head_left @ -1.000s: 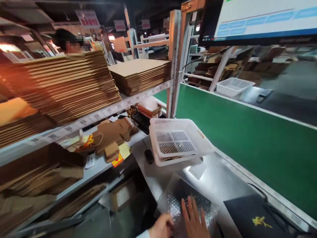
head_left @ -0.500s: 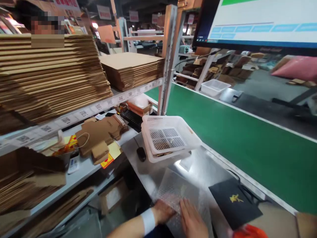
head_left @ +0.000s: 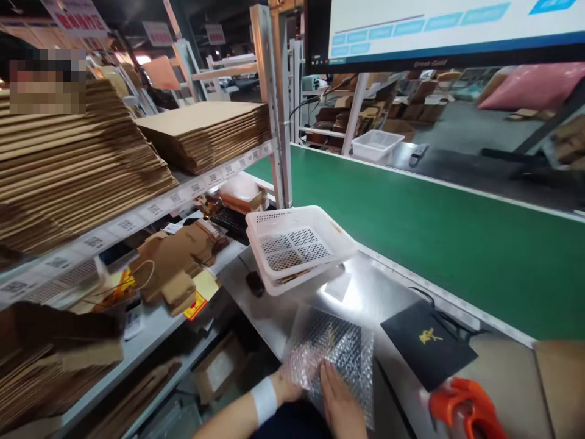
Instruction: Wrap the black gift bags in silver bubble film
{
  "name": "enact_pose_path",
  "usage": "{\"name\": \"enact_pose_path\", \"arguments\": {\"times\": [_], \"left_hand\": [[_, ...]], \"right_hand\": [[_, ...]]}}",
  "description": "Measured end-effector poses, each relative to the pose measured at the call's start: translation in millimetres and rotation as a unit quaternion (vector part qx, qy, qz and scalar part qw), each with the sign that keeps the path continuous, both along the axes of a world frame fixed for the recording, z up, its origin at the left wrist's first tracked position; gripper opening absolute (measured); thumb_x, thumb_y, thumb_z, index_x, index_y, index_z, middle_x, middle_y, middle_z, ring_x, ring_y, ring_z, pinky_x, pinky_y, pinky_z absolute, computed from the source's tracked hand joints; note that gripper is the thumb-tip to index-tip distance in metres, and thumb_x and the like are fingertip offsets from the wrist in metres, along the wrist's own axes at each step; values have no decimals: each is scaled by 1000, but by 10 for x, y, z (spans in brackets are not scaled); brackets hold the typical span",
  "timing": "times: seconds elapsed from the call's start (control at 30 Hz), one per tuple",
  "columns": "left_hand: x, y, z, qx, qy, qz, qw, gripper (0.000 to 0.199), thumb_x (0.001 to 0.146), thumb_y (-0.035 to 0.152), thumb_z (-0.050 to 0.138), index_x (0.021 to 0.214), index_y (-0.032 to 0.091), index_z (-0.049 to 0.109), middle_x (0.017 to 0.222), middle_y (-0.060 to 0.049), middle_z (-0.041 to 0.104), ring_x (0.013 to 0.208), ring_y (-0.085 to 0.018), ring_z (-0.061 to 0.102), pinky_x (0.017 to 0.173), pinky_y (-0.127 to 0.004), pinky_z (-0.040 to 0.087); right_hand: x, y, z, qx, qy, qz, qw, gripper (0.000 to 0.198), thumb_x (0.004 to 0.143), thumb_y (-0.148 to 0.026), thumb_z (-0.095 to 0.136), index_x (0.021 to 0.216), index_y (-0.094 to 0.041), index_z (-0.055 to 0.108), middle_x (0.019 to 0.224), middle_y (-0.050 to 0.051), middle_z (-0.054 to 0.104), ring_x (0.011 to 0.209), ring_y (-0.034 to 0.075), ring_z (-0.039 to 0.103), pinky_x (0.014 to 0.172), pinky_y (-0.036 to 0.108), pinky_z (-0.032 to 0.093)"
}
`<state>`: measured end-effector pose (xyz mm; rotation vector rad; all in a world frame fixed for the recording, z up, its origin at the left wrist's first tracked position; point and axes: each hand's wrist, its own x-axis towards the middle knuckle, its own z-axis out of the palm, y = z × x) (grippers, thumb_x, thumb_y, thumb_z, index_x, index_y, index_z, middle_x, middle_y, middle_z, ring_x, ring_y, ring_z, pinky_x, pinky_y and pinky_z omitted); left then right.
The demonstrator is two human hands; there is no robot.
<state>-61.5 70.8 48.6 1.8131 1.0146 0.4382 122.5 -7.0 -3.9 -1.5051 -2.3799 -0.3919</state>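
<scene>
- Warehouse shelving loaded with flat cardboard stacks is seen on the left, a green conveyor belt runs on the right, and a shiny steel worktable lies between them.
- At the near edge of the worktable a sheet of bubble wrap is laid, its long axis running away from the body towards the white mesh basket.
- The left hand, with a white band at the wrist, is curled into the sheet's near left edge; whether the film is pinched or only pushed cannot be told.
- The right hand is laid flat on the near part of the sheet, fingers spread and pointing away from the body.
- Both hands are set at the near end, so most of the sheet lies ahead of them.
- A black bag with a gold emblem lies just to the right of the sheet, apart from it and nearer the right hand.
- An orange tape dispenser sits at the near right, untouched.
</scene>
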Motion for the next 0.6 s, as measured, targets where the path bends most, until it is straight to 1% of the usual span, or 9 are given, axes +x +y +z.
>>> {"name": "enact_pose_path", "arguments": {"times": [0.07, 0.13, 0.23, 0.3, 0.33, 0.4, 0.47, 0.53, 0.6], "left_hand": [[-273, -104, -17, 33, 32, -62, 997, 70, 77, 16, 63, 146, 25, 61, 162, -10, 52, 150, -40, 46, 132, -59, 24], [-585, -227, -57, 87, 94, -67, 990, 78, 72, 9, 60, 148, 25, 58, 163, -12, 50, 152, -39, 44, 129, -65, 27], [-916, -330, -39, 190, 168, 132, 958, 50, 81, 5, 49, 119, 25, 75, 136, -12, 73, 129, -32, 65, 114, -59, 50], [-911, -256, 87, 241, 174, 277, 914, 43, 86, 4, 42, 99, 24, 78, 117, -11, 78, 115, -28, 71, 104, -52, 56], [-829, -167, 179, 252, 167, 311, 901, 43, 87, 4, 41, 97, 24, 78, 116, -11, 77, 114, -27, 70, 102, -49, 57], [-542, 91, 368, 256, 132, 253, 924, 42, 91, 7, 45, 111, 25, 78, 127, -10, 75, 121, -26, 68, 105, -47, 55], [-197, 381, 491, 232, 122, 53, 964, 42, 97, 17, 53, 134, 29, 69, 151, -9, 63, 136, -26, 60, 115, -46, 48], [81, 605, 502, 226, 126, -87, 962, 55, 100, 33, 61, 154, 27, 51, 167, -11, 45, 154, -31, 41, 128, -55, 31], [224, 714, 422, 219, 135, -151, 955, 72, 100, 47, 63, 162, 20, 37, 170, -16, 36, 160, -33, 30, 131, -59, 21]], "right_hand": [[17, 22, 59, 2, -7, 7, 1000, 55, 86, 3, 38, 126, -13, 72, 130, 14, 75, 116, 24, 74, 90, 31, 65], [28, 43, 161, 1, -15, 19, 1000, 51, 88, -1, 40, 124, -14, 74, 127, 13, 76, 114, 25, 75, 87, 30, 65], [26, 59, 328, -23, -12, 35, 999, 47, 90, -8, 42, 121, -16, 76, 120, 11, 79, 107, 24, 76, 82, 29, 65], [18, 70, 413, -57, -3, 34, 998, 43, 90, -10, 45, 118, -18, 77, 112, 9, 80, 99, 24, 77, 76, 29, 64], [14, 78, 442, -73, -1, 35, 997, 41, 91, -10, 46, 117, -19, 77, 108, 9, 80, 95, 23, 76, 74, 29, 63], [9, 102, 468, -91, 3, 47, 995, 37, 90, -10, 49, 112, -20, 78, 102, 8, 79, 88, 23, 75, 70, 29, 62], [2, 131, 456, -88, 8, 63, 994, 36, 88, -7, 50, 104, -20, 79, 98, 7, 78, 84, 23, 74, 67, 30, 61], [-2, 148, 427, -78, 17, 72, 994, 38, 83, -2, 48, 97, -19, 80, 98, 8, 78, 84, 24, 74, 66, 31, 61], [11, 140, 409, -62, 30, 82, 994, 38, 82, -3, 48, 95, -19, 80, 99, 9, 79, 87, 25, 76, 70, 31, 63]]}}
